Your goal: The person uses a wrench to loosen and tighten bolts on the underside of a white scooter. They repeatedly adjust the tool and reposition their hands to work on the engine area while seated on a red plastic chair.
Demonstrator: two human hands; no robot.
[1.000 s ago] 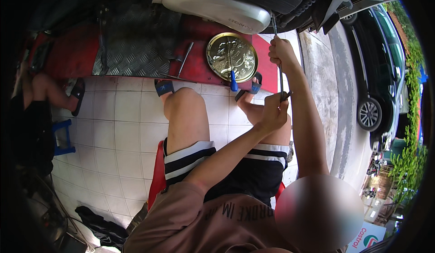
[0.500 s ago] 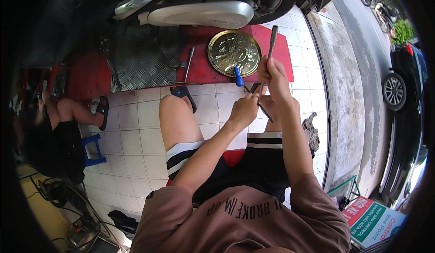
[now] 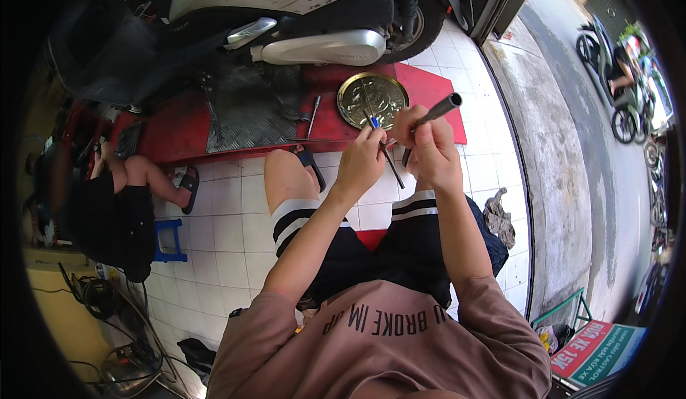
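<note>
Both hands are on a T-handle socket wrench in front of my knees. My right hand is wrapped round its shaft, with the hollow socket end tilted up and to the right. Closed round the dark crossbar is my left hand, one bar end sticking out below the fingers. Just beyond my hands, a round gold tray lies on a red platform. A blue-handled screwdriver rests across the tray, partly covered by my hands and the wrench.
A scooter stands on the platform, beside a dark tread-plate mat and a silver socket tool. Another person sits at left near a blue stool. A grey rag lies by my right knee; cables hang lower left.
The wrench's socket end has tipped from pointing away to pointing up and right. My left hand has shifted left with the crossbar. The view has shifted, and a motorbike now appears on the road.
</note>
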